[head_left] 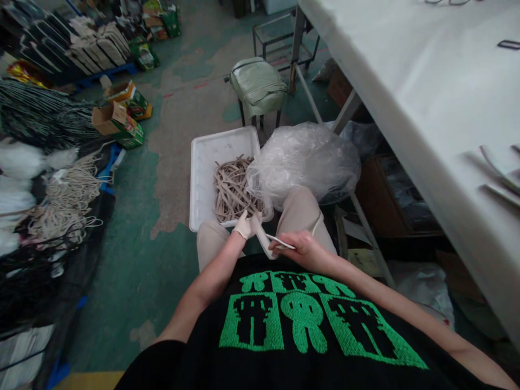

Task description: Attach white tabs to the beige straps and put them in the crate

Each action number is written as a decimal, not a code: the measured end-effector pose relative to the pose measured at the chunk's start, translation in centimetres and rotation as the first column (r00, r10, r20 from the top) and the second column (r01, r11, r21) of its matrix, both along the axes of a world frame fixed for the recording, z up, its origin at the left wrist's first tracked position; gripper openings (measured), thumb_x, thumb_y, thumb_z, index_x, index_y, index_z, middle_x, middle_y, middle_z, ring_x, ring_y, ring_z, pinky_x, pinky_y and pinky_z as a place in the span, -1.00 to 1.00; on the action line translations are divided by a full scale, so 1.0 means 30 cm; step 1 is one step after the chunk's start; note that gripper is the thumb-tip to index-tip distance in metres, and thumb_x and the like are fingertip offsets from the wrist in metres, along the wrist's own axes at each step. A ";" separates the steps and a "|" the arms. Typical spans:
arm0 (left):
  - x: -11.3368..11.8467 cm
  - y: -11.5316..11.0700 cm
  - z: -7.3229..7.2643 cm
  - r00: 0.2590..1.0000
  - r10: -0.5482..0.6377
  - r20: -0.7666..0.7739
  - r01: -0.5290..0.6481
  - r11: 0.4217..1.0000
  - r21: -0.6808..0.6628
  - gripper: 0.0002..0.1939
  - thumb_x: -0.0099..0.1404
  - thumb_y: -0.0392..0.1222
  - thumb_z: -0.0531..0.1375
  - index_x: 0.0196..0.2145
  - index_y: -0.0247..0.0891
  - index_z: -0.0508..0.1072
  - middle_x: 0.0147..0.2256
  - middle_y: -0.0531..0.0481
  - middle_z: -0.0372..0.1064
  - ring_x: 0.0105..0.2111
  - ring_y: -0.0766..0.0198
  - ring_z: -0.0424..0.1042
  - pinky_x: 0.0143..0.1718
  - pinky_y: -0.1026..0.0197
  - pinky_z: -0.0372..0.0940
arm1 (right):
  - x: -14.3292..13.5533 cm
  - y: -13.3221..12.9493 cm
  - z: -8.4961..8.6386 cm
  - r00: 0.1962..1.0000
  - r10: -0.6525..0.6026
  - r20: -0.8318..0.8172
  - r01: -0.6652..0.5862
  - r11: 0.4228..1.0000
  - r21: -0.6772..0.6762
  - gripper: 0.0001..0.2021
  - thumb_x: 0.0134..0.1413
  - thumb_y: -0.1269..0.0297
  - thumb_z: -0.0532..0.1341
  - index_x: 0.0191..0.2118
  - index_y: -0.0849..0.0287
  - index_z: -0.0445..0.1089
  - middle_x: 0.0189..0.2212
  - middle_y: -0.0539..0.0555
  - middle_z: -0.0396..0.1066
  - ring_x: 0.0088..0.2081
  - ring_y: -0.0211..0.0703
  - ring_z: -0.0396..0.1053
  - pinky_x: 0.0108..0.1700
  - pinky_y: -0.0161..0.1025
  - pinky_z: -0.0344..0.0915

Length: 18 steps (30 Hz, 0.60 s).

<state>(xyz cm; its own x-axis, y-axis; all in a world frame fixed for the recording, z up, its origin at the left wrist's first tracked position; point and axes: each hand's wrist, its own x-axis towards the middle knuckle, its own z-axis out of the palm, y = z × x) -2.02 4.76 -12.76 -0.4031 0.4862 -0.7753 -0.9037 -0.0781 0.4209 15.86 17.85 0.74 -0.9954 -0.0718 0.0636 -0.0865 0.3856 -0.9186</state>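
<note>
A pale, flat strap stretches between my two hands in front of my lap. My left hand, in a whitish glove, is closed on the strap's far end at the rim of a white plastic bin. My bare right hand pinches the near end, where the strap bends. A thin white strip, perhaps part of the same strap, sticks out along the right fingers. In the bin lies a tangled heap of beige straps. Some of my left fingertips are hidden.
A clear plastic bag bulges beside the bin, against my right knee. Behind it a wrapped bundle rests on a stool. A white-covered table runs along the right. Cord bundles and open cartons line the left floor.
</note>
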 end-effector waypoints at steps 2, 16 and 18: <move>-0.064 0.015 -0.007 0.996 0.084 -0.038 -0.086 0.994 -0.060 -0.67 0.47 -0.10 0.07 -0.34 -0.36 0.46 -0.55 -0.02 0.41 -0.55 0.34 0.42 -0.38 0.30 0.36 | 0.056 -0.007 -0.002 0.994 0.040 0.106 -0.024 0.988 -0.150 -0.78 0.29 0.14 0.20 -0.21 0.11 0.55 -0.40 0.03 0.59 -0.37 -0.18 0.54 -0.31 -0.31 0.38; 0.054 -0.142 0.238 0.735 -0.335 -0.590 0.344 0.933 -0.102 -0.69 0.13 0.02 0.40 -0.46 -0.31 0.52 -0.56 -0.02 0.44 -0.62 0.37 0.32 -0.54 0.31 0.19 | -0.186 0.294 -0.029 0.890 -0.386 0.243 0.455 0.717 -0.528 -0.59 0.10 -0.12 0.29 -0.28 0.19 0.56 0.04 0.14 0.51 -0.62 -0.49 0.10 -0.43 -0.32 0.43; 0.079 -0.169 0.246 0.687 -0.422 -0.592 0.415 0.896 -0.157 -0.66 0.12 0.08 0.39 -0.47 -0.28 0.54 -0.55 -0.03 0.45 -0.61 0.32 0.32 -0.54 0.26 0.19 | -0.220 0.321 -0.030 0.893 -0.376 0.248 0.448 0.687 -0.572 -0.59 0.09 -0.12 0.31 -0.28 0.18 0.55 -0.15 0.11 0.58 -0.60 -0.44 0.09 -0.41 -0.32 0.44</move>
<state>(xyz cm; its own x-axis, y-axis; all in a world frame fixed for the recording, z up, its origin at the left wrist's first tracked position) 0.35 -0.30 -5.38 -0.5374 0.7126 -0.4510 -0.4023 0.2534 0.8797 9.25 27.49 -0.16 -0.9180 0.3647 -0.1560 0.0546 -0.2733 -0.9604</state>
